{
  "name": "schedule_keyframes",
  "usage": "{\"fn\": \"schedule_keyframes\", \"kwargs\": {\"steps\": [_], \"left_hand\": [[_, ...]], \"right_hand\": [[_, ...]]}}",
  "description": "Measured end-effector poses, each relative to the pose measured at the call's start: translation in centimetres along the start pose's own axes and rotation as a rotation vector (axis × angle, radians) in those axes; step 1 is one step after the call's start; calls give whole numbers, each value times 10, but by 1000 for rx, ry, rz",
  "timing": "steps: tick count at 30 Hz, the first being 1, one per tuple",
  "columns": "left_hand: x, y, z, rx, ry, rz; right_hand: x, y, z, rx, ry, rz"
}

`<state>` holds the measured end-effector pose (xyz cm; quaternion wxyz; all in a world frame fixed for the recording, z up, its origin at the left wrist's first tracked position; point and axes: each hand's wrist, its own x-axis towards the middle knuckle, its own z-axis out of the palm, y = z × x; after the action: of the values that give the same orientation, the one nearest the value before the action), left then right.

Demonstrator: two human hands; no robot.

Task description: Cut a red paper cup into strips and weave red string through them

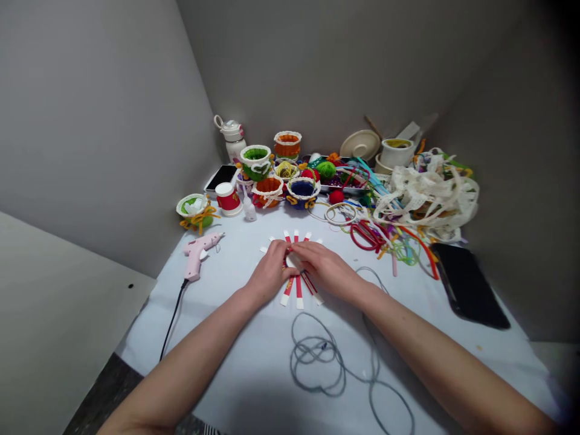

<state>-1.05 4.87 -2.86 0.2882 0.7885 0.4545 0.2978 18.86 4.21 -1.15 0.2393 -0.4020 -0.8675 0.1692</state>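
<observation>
Red-and-white cut paper piece [298,291] under both hands, mid worktop [249,374].

Strips fan out from a white centre; red with white ends, near ones fully visible, far ones partly covered. Left hand [270,269] is on the left side, right hand [325,266] on the right. Fingers of both hands are bunched close and curve in around the centre, tips nearly meeting at its far side. Left thumb sits at the near side. Can't tell if either hand actually pinches the paper; contact is partly hidden.

Grey cord [338,356] lies in loose loops nearer the person, part of it passing by the right forearm. Pink glue gun [194,257] is to the left, nozzle pointing away and right, black cable [174,320] running toward the near edge. Black phone [471,287] lies flat at far right.

Behind the paper: red cup [228,199] with a white end up, small bottle [249,209] just beside it, then a cluster of trimmed baskets. Blue basket [302,192] is at its near right; green basket [256,162] stands higher. Red-handled scissors [366,237] and white lace [430,199] are in the right-hand pile.
</observation>
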Motion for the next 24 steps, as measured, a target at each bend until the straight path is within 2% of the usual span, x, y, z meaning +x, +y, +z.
{"fn": "schedule_keyframes", "kwargs": {"steps": [3,10,14,18,24], "left_hand": [[0,-3,-2,-3,12,-33],[-9,-2,-19,244,-22,27],[-19,0,-26,364,-108,47],[-25,0,-24,475,-189,94],[-27,1,-23,551,-257,64]], "right_hand": [[10,1,3,20,-43,15],[11,-2,8,-43,-112,38],[9,-4,9,-76,-117,12],[7,-2,15,-123,-113,-6],[5,-6,26,-212,-86,61]]}}
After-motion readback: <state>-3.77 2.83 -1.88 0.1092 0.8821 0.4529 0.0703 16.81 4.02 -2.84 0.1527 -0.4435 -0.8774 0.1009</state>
